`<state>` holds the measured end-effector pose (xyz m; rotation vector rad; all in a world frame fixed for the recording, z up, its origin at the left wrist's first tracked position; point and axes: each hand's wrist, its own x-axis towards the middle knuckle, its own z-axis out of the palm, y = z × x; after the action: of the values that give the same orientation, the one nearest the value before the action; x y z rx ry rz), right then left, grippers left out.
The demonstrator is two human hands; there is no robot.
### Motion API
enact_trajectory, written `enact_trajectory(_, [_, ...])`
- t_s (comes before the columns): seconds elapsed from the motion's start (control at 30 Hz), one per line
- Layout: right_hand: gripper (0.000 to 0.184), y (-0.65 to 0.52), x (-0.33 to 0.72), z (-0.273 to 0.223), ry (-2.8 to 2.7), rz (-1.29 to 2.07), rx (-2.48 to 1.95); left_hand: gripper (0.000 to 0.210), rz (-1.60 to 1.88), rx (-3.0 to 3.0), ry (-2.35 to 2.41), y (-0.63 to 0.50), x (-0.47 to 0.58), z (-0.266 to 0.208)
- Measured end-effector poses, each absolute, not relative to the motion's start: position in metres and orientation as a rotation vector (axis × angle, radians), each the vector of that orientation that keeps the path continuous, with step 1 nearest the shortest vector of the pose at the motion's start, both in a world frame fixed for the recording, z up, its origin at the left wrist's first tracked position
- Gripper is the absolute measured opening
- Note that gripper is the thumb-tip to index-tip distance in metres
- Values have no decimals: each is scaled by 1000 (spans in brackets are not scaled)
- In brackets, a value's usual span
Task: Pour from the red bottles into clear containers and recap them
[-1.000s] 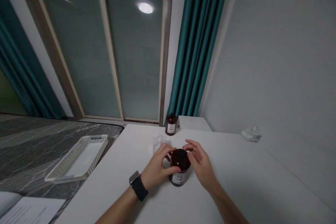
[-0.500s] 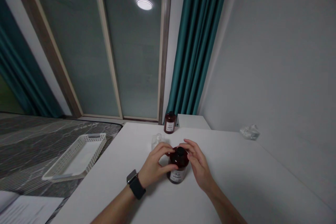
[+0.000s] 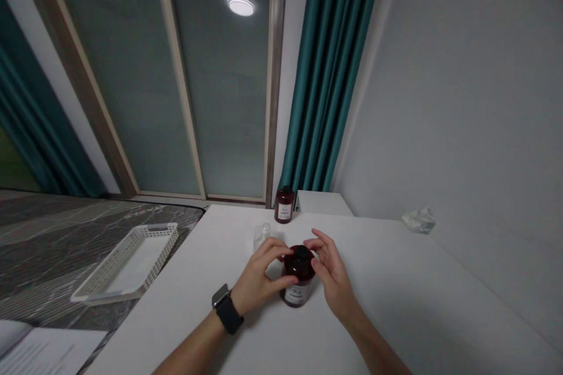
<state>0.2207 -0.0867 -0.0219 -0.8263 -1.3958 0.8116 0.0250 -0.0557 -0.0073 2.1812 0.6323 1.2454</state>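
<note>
A dark brown bottle [image 3: 297, 281] with a black cap [image 3: 301, 252] and a white label stands upright on the white table [image 3: 290, 340]. My left hand [image 3: 263, 274], a black watch on its wrist, grips the bottle from the left, thumb across the front and fingers round the back of the shoulder. On the other side, my right hand [image 3: 333, 279] has its fingers apart and curved by the cap and shoulder; whether a fingertip touches the bottle I cannot tell. Just behind my left hand lies a clear plastic item [image 3: 264, 234], partly covered by it.
A second brown bottle [image 3: 284, 205] stands at the table's far edge, before a white box-like surface [image 3: 325, 204]. Crumpled clear plastic [image 3: 419, 221] lies at the right, by the wall. To the left are a white basket [image 3: 152, 269] and an open book [image 3: 57, 351], lower than the table.
My right hand has shifted slightly, its fingers drawn a little up and away from the bottle's shoulder. My left hand and the bottle have stayed in place.
</note>
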Motion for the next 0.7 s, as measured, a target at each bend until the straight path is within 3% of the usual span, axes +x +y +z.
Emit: enact_trajectory(0.7, [45,-86,222,-22,-1366,857,-820,32,1225,2187,665,-57,25,-6])
